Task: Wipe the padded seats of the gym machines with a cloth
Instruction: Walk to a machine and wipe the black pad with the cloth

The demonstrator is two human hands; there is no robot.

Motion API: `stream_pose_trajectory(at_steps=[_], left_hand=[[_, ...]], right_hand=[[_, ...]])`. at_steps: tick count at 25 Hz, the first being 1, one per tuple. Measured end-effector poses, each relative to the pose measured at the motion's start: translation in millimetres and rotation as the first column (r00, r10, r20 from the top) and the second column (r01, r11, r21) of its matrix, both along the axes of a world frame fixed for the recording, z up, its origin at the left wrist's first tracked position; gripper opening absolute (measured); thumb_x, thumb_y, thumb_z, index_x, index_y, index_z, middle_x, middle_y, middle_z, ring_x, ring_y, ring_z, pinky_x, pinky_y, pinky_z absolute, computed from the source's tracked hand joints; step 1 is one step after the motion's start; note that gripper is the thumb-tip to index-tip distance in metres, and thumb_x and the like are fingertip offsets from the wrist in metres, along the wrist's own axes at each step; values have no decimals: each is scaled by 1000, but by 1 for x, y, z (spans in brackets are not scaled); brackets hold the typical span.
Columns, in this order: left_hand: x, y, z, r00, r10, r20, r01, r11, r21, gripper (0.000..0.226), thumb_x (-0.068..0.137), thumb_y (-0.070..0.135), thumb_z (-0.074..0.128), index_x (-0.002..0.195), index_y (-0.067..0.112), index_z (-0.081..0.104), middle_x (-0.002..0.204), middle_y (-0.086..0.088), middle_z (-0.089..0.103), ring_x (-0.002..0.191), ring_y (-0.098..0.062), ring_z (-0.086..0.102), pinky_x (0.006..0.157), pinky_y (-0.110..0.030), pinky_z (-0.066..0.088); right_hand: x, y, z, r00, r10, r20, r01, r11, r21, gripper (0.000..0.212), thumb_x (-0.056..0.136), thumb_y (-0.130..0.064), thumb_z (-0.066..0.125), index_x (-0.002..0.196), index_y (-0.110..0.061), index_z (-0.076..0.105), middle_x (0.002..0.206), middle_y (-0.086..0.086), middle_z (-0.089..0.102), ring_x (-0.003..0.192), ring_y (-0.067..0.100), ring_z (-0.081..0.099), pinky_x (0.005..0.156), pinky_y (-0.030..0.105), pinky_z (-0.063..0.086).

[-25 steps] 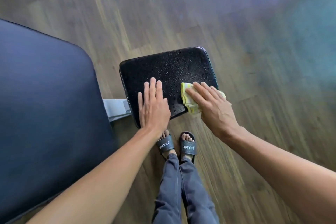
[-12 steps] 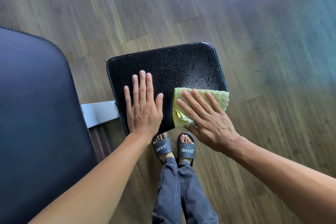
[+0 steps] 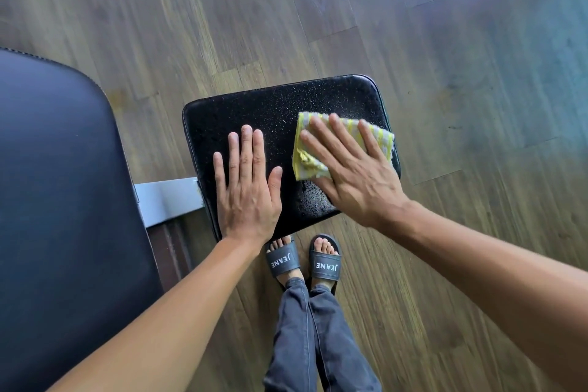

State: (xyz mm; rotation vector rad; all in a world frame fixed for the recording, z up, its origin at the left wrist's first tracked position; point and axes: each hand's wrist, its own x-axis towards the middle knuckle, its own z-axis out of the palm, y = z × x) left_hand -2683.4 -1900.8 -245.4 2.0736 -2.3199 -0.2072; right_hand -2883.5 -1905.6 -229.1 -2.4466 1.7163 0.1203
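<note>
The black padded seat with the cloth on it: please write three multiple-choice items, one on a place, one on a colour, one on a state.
1. Where does the yellow-and-white striped cloth lie on the black padded seat?
A. right part
B. left part
C. on the floor

2. Which colour are the cloth's stripes?
A. red
B. yellow
C. blue

3. How is the seat's surface?
A. dry
B. torn
C. speckled with droplets

Answers: 1 A, the right hand presses it there; 2 B, yellow bands beside white; 3 C, small drops glisten beyond the flat left hand.

Soft daylight, hazy top-right glare
</note>
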Motion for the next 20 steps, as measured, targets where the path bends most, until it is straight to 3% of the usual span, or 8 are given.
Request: stream_pose_trajectory(at_steps=[6, 10, 15, 20], left_hand=[[0, 0, -1, 1000, 0, 15, 1, 1000, -10, 60, 103, 43, 21, 155, 13, 15, 163, -4, 12, 151, -21, 8, 122, -48, 12], [0, 1, -1, 1000, -3, 4, 3, 1000, -15, 61, 103, 44, 19, 155, 13, 15, 163, -4, 12, 151, -21, 9, 122, -48, 12], [0, 0, 0, 1000, 5, -3, -5, 1000, -7, 61, 103, 45, 17, 155, 14, 14, 163, -4, 11, 151, -20, 8, 122, -48, 13], [-2, 0, -2, 1000, 5, -10, -6, 1000, -19, 61, 103, 44, 21, 155, 14, 15, 163, -3, 12, 151, -20, 9, 122, -47, 12]], right_hand=[[-9, -59, -6, 976, -208, 58, 207, 978, 13, 60, 100, -49, 20, 156, -28, 13, 164, -4, 11, 152, 18, 6, 122, 47, 2], [-9, -45, -5, 920, -372, 120, 369, 928, 45, 60, 100, -50, 23, 155, -29, 12, 164, -6, 7, 152, 16, 3, 123, 46, 2], [-6, 34, 2, 918, -387, 82, 381, 921, 83, 62, 99, -46, 28, 156, -27, 10, 164, -4, 6, 152, 17, 2, 122, 48, 7], [5, -8, -1, 896, -433, 100, 425, 900, 98, 61, 100, -47, 24, 156, -30, 5, 165, -7, 1, 151, 13, -4, 122, 44, -3]])
